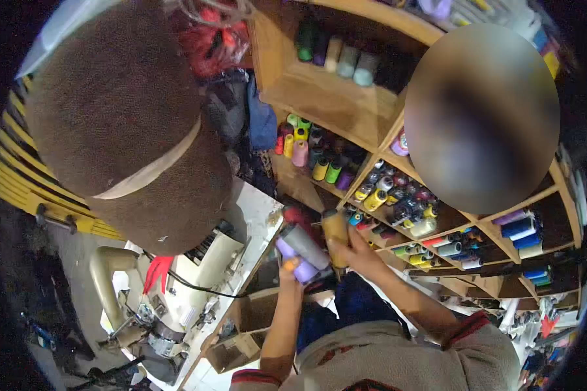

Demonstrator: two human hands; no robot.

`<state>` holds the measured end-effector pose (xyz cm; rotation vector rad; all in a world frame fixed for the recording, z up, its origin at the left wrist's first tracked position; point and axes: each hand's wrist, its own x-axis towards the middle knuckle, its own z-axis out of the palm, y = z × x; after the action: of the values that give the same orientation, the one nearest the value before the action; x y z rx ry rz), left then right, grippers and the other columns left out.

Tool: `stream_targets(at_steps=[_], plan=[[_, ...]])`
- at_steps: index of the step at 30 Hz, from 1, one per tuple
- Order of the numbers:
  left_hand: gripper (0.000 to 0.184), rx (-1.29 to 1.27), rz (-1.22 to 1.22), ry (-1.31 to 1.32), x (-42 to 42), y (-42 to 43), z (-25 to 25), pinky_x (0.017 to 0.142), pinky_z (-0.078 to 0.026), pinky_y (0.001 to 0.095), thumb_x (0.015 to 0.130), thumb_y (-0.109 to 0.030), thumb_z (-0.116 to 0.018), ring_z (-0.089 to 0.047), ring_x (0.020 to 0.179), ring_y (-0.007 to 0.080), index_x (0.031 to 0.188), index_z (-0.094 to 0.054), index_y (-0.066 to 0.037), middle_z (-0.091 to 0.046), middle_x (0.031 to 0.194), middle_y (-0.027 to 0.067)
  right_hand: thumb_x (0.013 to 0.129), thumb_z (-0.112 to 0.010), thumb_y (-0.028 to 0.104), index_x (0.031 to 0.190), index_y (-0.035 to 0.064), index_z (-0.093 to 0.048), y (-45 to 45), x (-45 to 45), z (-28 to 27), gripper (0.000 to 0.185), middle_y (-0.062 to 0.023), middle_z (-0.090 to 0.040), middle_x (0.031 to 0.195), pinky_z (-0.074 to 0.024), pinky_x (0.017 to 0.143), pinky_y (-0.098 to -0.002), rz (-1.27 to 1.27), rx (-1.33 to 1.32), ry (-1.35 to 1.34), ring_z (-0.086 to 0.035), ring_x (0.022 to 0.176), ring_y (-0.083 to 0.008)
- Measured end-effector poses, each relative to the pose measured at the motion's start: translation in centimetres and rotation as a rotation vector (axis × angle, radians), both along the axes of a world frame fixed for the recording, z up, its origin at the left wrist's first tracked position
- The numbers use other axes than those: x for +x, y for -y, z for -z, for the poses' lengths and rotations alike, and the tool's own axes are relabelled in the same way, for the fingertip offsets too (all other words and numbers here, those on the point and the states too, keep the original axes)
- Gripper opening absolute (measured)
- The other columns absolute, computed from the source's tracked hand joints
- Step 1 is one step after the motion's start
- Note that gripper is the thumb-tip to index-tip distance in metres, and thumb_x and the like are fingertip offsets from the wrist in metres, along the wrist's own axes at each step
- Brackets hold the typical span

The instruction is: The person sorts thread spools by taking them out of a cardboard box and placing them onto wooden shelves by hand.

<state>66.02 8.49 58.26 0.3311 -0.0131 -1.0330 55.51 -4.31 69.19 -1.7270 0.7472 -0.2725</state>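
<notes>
Several cones of thread are gathered in front of my body. My left hand (pixel 289 268) is closed around a purple thread cone (pixel 297 260), with a grey thread cone (pixel 305 246) lying against it. Behind these, a dark red cone (pixel 295 216) shows in part; what supports it I cannot tell. In my right hand (pixel 359 253) is a gold-brown thread cone (pixel 334 236), tilted, its top pointing away from me. The fingers wrap its lower right side. The two hands are close together but apart.
A wooden shelf unit (pixel 332 98) with many coloured thread cones stands ahead and right. To the left is a sewing machine (pixel 195 270) on a white table (pixel 257 208). A large brown textured object (pixel 117 98) fills the upper left. An open cardboard box (pixel 235 352) sits below.
</notes>
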Motion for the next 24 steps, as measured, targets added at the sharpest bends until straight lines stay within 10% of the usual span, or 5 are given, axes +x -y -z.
stream_targets(at_steps=[3, 7, 13, 16, 24], plan=[[0.085, -0.163, 0.013, 0.046, 0.6, 1.3, -5.6, 0.092, -0.045, 0.0455, 0.058, -0.018, -0.073, -0.048, 0.114, 0.0333, 0.131, -0.033, -0.006, -0.046, 0.126, 0.0166, 0.088, -0.057, 0.032, 0.132, 0.0009, -0.034, 1.6, 0.2, -2.1, 0.059, -0.0081, -0.051, 0.118, -0.0398, 0.09, -0.0309, 0.181, 0.403, 0.305, -0.048, 0.105, -0.0177], [0.089, -0.252, 0.009, -0.01, 1.3, 1.3, -8.0, 0.087, -0.048, 0.0529, 0.056, -0.017, -0.075, -0.044, 0.118, 0.036, 0.133, -0.031, -0.01, -0.042, 0.13, 0.0174, 0.087, -0.058, 0.033, 0.125, 0.0017, -0.043, 5.0, 3.2, -9.1, 0.052, -0.011, -0.052, 0.117, -0.039, 0.089, -0.0295, 0.274, -0.006, 0.35, -0.049, 0.105, -0.0167], [0.086, -0.262, -0.042, 0.052, 2.3, 1.1, -9.6, 0.082, -0.052, 0.0498, 0.06, -0.018, -0.077, -0.043, 0.118, 0.035, 0.132, -0.031, -0.01, -0.042, 0.128, 0.0169, 0.077, -0.067, 0.029, 0.121, -0.0008, -0.048, 15.5, 12.6, -9.0, 0.057, -0.0243, -0.052, 0.116, -0.0401, 0.09, -0.0398, 0.627, -0.611, 0.351, -0.048, 0.11, -0.0374], [0.086, -0.245, -0.056, 0.08, 2.7, 0.4, -9.5, 0.086, -0.049, 0.0491, 0.06, -0.018, -0.077, -0.043, 0.117, 0.0348, 0.132, -0.032, -0.009, -0.043, 0.127, 0.0172, 0.081, -0.063, 0.024, 0.117, -0.0032, -0.047, 22.6, 17.5, -4.8, 0.047, -0.0207, -0.06, 0.101, -0.043, 0.083, -0.0379, 0.95, -0.908, 0.459, -0.057, 0.093, -0.0318], [0.082, -0.077, -0.149, 0.251, 3.8, -3.7, -7.6, 0.091, -0.044, 0.0489, 0.066, -0.027, -0.072, -0.043, 0.119, 0.0346, 0.135, -0.03, -0.009, -0.039, 0.133, 0.0169, 0.08, -0.059, 0.02, 0.102, -0.0014, -0.048, 28.3, 19.4, -7.0, 0.032, -0.0257, -0.059, 0.09, -0.0441, 0.078, -0.0481, 1.237, -0.455, 0.238, -0.057, 0.091, -0.0408]])
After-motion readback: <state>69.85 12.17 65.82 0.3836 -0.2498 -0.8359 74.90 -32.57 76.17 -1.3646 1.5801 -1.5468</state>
